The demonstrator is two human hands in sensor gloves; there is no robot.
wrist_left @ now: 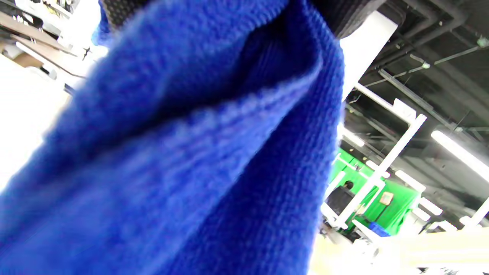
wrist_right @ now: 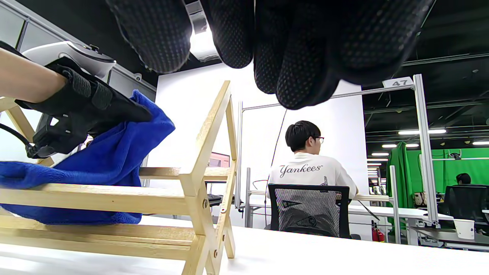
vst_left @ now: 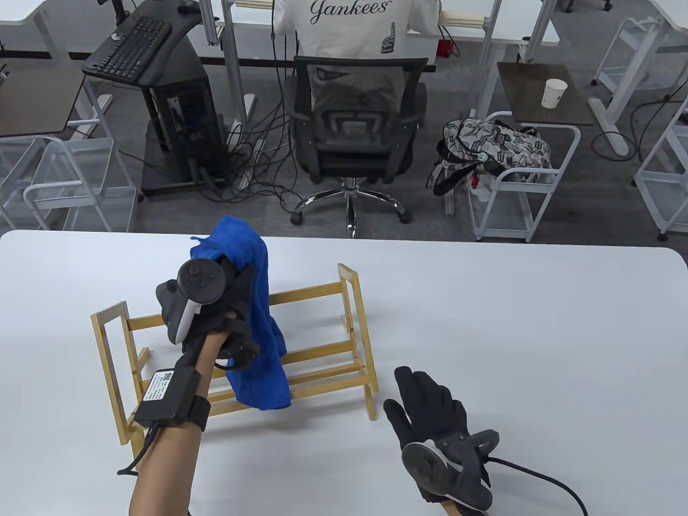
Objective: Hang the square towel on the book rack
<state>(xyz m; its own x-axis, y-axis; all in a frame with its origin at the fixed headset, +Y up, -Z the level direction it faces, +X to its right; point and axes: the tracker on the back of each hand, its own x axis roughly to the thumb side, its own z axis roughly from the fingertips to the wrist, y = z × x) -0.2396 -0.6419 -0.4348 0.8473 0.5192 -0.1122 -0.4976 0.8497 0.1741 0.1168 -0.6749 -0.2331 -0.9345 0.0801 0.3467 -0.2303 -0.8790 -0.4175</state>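
While the gloved left hand (vst_left: 215,312) grips the blue knitted square towel (vst_left: 258,317) near its upper part, the cloth rises in a bunched peak above the fingers and hangs down in a long fold in front of the rack. The left wrist view is filled almost wholly by the towel (wrist_left: 183,152), its ribbed weave close to the lens and partly blurred; a dark gloved fingertip (wrist_left: 347,15) presses the cloth at the top edge. Seen from the right wrist view, the towel (wrist_right: 110,160) passes under the left hand (wrist_right: 84,107) and behind a front rail of the light wooden slatted book rack (wrist_right: 198,179), its lower edge lying against the lower rails. The rack (vst_left: 355,322) stands upright on the white table (vst_left: 537,333), its A-shaped end frames at left and right, its long rails running between them. The towel's lower end overlaps the rack's lower front rails, left of the rack's middle.

The gloved right hand (vst_left: 441,435) lies apart from the rack, near its right end frame, fingers spread and extended over the table, holding nothing. Its dotted fingertips (wrist_right: 298,57) hang in from the top of the right wrist view. A seated person in a white shirt (vst_left: 355,27) faces away beyond the table.
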